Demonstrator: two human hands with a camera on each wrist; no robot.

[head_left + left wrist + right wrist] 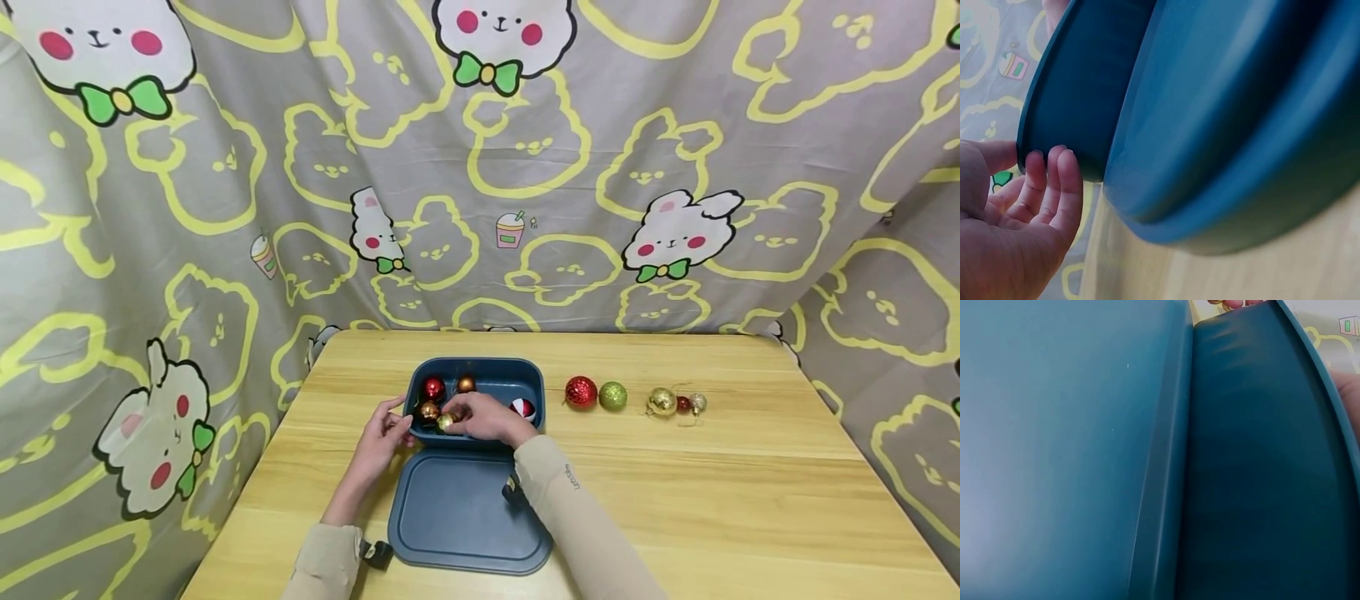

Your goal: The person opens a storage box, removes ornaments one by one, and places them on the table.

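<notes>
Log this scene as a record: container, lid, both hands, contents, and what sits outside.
container: open blue box on wooden table
lid: on the table, near side of the box
left hand: holds the box at its left end
right hand: pinches a yellowish ball inside the box
also inside: shiny red ball, two copper balls, red-and-white ball
right of box: textured red ball, green ball, gold ball, small dark-red ball, small pale ball

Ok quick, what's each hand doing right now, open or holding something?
Left hand: closed, gripping the blue box at its left end.
Right hand: closed, holding a small shiny yellowish ball in the box.
</notes>
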